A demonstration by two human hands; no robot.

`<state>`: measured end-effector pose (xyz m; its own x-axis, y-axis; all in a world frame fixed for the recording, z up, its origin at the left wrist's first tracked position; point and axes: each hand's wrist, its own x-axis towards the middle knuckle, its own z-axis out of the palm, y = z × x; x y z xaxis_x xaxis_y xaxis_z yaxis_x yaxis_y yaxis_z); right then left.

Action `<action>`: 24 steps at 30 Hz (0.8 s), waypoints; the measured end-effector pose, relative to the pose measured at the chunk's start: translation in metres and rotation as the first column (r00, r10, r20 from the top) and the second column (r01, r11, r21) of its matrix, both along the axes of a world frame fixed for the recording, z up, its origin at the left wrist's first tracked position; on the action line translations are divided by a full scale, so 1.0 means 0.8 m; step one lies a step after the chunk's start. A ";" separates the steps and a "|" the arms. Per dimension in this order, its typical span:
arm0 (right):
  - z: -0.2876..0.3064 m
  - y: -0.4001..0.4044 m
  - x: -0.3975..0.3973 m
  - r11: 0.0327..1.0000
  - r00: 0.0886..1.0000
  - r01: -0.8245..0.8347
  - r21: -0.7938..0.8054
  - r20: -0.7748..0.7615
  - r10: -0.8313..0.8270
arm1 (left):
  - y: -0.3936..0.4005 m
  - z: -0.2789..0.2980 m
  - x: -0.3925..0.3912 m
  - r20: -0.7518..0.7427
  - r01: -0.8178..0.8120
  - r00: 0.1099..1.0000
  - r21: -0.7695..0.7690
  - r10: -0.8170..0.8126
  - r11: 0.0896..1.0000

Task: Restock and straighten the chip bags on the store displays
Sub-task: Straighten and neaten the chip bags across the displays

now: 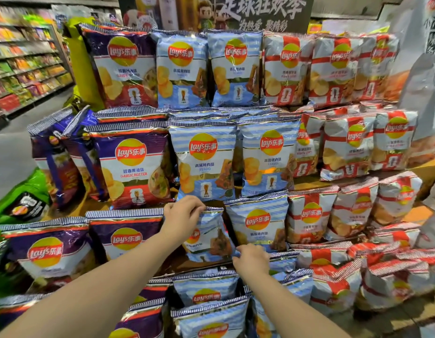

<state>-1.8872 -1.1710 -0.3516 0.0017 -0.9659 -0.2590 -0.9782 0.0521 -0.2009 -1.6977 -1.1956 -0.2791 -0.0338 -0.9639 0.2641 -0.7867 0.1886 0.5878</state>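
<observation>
Two bare forearms reach up from the bottom of the frame toward a tiered display of chip bags. Just below centre, the left hand (181,215) has its fingers (197,208) pinching the crimped top edge of a light blue chip bag (208,236), which sits twisted and slumped in the third tier from the top, between a purple bag (125,234) on its left and an upright blue bag (256,222) on its right. The right hand (250,261) has its fingers curled at the same bag's lower right corner, apparently gripping it, though the exact contact is hard to make out.

The risk, as it looks from here, is a knock-on slide: the bags stand packed edge to edge, and tugging the crooked one straight could drag the upright neighbour forward or tip bags on the tier below. A hard pinch on the seal could also crease the foil or crush the chips.

Purple bags fill the left of the frame, blue the centre, red-and-white bags (348,145) the right, several of those lying flat at lower right. A dark promotional sign (260,13) tops the display. Stocked aisle shelves (28,64) recede at upper left beside a grey floor (14,152); a green bag (24,198) lies at far left.
</observation>
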 end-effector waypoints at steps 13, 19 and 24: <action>0.007 0.002 -0.005 0.985 0.992 0.129 -0.115 0.030 -0.126 | 0.012 0.034 0.008 -0.149 -0.040 0.988 -0.098 0.025 0.994; 0.015 0.007 -0.016 0.985 0.993 0.109 -0.135 0.066 -0.101 | 0.013 0.050 0.011 -0.221 -0.078 0.974 -0.086 0.057 0.993; 0.018 0.013 -0.027 0.984 0.985 0.117 -0.131 0.138 -0.099 | 0.019 0.070 0.007 -0.162 -0.187 0.969 0.023 0.188 0.982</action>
